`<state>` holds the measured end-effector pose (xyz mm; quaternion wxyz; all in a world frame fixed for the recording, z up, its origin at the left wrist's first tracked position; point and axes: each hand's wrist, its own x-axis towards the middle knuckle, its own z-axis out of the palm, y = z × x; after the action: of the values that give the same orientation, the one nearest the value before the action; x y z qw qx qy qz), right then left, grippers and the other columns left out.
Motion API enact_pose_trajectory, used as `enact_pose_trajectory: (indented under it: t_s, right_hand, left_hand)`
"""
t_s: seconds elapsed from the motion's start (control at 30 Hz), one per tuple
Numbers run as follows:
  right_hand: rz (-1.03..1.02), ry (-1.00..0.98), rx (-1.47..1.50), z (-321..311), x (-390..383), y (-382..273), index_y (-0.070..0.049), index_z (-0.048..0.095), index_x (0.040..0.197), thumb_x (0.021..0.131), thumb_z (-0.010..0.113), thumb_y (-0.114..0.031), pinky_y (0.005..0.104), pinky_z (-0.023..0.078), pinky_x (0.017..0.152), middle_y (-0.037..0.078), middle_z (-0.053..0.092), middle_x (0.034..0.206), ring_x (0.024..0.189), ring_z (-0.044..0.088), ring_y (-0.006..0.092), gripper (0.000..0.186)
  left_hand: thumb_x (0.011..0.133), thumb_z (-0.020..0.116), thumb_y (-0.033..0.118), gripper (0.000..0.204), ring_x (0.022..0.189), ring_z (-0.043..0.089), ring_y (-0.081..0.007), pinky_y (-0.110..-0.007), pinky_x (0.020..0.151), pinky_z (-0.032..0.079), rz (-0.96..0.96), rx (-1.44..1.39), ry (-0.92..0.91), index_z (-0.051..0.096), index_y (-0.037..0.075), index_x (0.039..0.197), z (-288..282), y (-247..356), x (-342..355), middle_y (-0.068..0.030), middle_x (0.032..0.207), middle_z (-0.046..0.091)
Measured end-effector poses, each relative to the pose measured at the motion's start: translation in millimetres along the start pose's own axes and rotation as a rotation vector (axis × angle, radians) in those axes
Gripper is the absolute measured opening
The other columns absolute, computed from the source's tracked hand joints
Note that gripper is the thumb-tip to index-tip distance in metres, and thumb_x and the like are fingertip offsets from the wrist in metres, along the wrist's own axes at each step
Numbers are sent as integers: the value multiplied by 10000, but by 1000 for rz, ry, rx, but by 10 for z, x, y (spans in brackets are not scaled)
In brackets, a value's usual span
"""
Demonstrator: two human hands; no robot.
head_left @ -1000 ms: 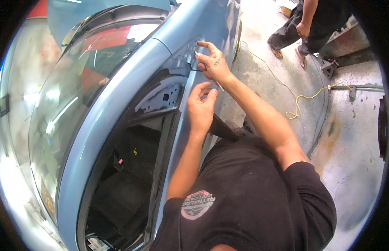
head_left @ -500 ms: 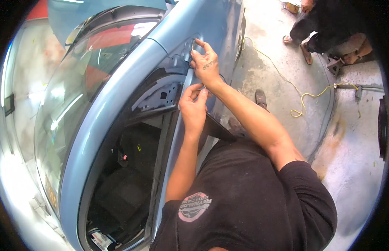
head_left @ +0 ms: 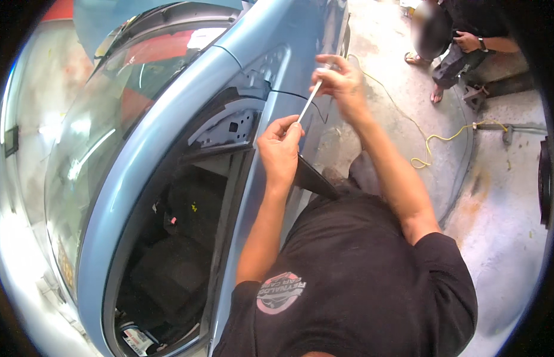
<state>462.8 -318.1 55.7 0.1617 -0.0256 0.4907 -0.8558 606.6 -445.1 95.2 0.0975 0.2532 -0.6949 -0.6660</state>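
A thin, pale strip (head_left: 310,102) is stretched at a slant between my two hands, beside the blue car (head_left: 170,107). My left hand (head_left: 279,146) pinches its lower end between thumb and fingers, over the door's upper edge. Higher and to the right, my right hand (head_left: 343,86) grips the other end with curled fingers, a little blurred by motion. To the left of the strip, a bare triangular recess (head_left: 271,66) shows in the bodywork at the front corner of the window opening. A dark flat piece (head_left: 315,178) juts out below my left hand.
Through the side window opening, a dark seat (head_left: 170,268) is visible. A yellow cord (head_left: 429,140) winds over the concrete floor at the right. Another person (head_left: 461,47) crouches or sits at the upper right, near a metal stand (head_left: 474,96).
My right hand has pulled away from the triangular recess, to the right and slightly down. The pale strip now shows taut between my hands. The other person has shifted, an arm now showing.
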Motion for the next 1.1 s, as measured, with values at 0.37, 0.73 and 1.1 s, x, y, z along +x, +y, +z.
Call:
enact_pose_trajectory:
  t_s: [0.37,0.73,1.1]
  right_hand:
    - [-39,-549,-1125,-486,-505,-733,-28,680,1233,1005,608,-206,387,523,699,178,712,850,722,686,273,298]
    - [-276,-617,-777,-678,444,-351,-2,649,1233,966,645,-134,332,443,605,93,569,662,609,489,142,297]
    - [109,-329,-598,-746,537,-153,46,592,1337,981,677,-281,335,581,749,185,731,1064,868,723,221,492]
  left_hand:
    - [940,695,100,205,493,464,-42,-208,444,340,8,-289,25,692,-8,1114,400,-24,488,-45,822,688]
    - [959,697,123,240,493,467,-68,-228,462,363,-53,-488,276,691,-15,1155,952,-82,1050,-29,791,650]
    - [958,705,68,119,653,584,-86,-222,570,434,338,258,555,740,-12,1038,1052,394,103,-52,895,721]
